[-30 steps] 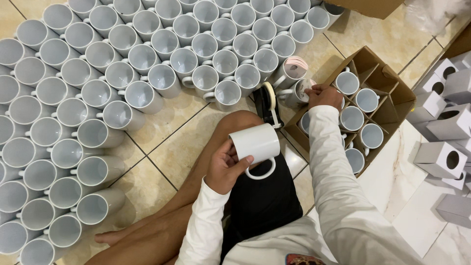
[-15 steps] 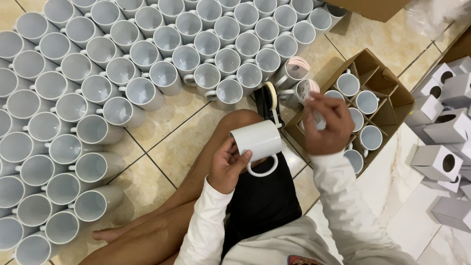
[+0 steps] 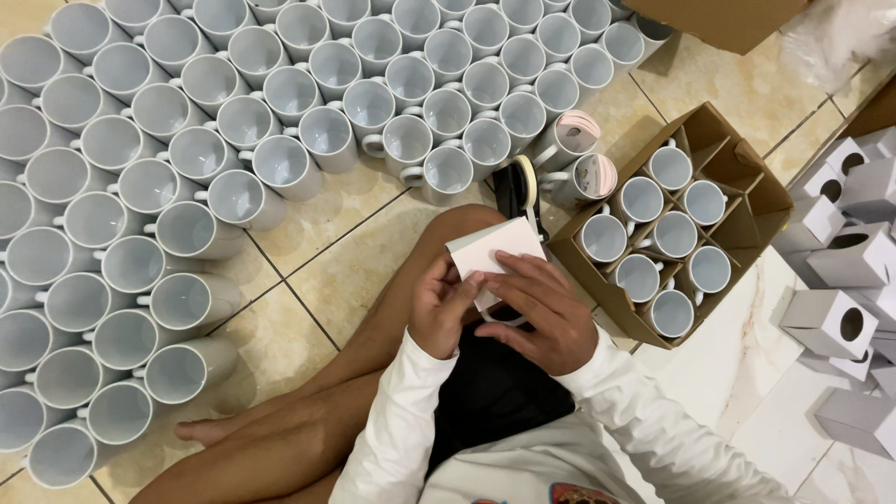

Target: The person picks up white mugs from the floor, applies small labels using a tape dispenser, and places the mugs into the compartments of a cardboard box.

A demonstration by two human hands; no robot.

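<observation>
Both hands are wrapped around one plain white ceramic mug (image 3: pixel 492 257) held over the lap, person sitting cross-legged on the beige tiled floor (image 3: pixel 308 271). The left hand (image 3: pixel 446 308) grips the mug's side with the fingers curled shut on it, and the right hand (image 3: pixel 541 313) lies across the front with fingers pressed on the white surface; the handle loop peeks out just under them. Just right of the hands is a brown cardboard box with dividers (image 3: pixel 737 182), white mugs sitting in most cells. A roll of tape (image 3: pixel 527 182) lies just above the mug. Rows of identical white mugs (image 3: pixel 233 140) cover the floor to the left, and small white cartons with round holes (image 3: pixel 831 322) are piled at far right
</observation>
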